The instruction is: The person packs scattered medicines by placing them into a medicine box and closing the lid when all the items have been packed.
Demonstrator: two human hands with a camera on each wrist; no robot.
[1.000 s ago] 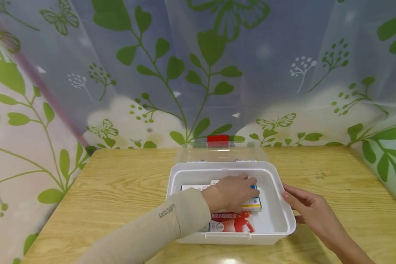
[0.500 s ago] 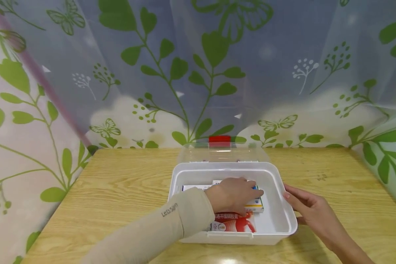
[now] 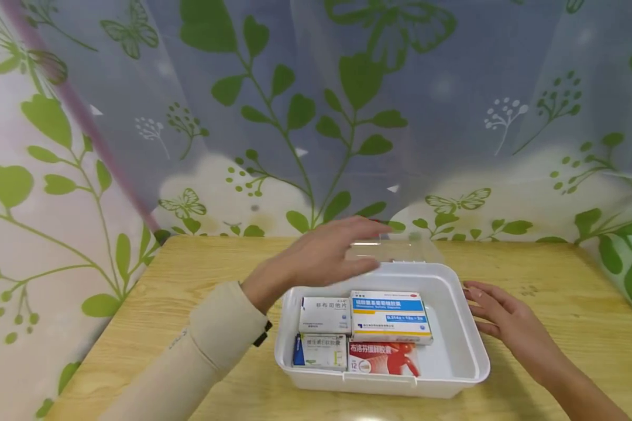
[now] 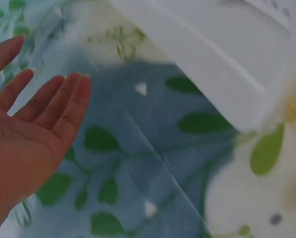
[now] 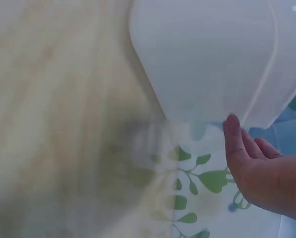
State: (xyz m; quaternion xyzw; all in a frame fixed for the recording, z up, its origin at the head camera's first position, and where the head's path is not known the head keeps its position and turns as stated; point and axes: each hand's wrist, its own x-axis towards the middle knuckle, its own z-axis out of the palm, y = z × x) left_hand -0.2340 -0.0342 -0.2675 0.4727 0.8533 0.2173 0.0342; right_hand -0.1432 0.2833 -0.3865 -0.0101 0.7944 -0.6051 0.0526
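A white plastic box (image 3: 455,356) stands on the table with several medicine boxes lying flat inside. The largest is a blue, white and yellow medicine box (image 3: 390,316). Left of it lies a white one (image 3: 325,315); in front are a vitamin E box (image 3: 321,351) and a red ibuprofen box (image 3: 383,358). Above the back left rim my left hand (image 3: 329,251) holds nothing, its fingers extended; the left wrist view shows its bare palm (image 4: 31,134). My right hand (image 3: 513,321) has relaxed fingers at the outside of the right wall, and whether they touch it I cannot tell.
The box's clear lid (image 3: 411,250) is hinged back behind it, partly hidden by my left hand. A wood-grain table (image 3: 210,280) lies beneath. A leaf-patterned curtain (image 3: 274,134) closes off the back and sides.
My left hand has risen from the blue and white medicine box, up and back, uncovering the boxes. My right hand's thumb has come off the rim. The head view has shifted slightly.
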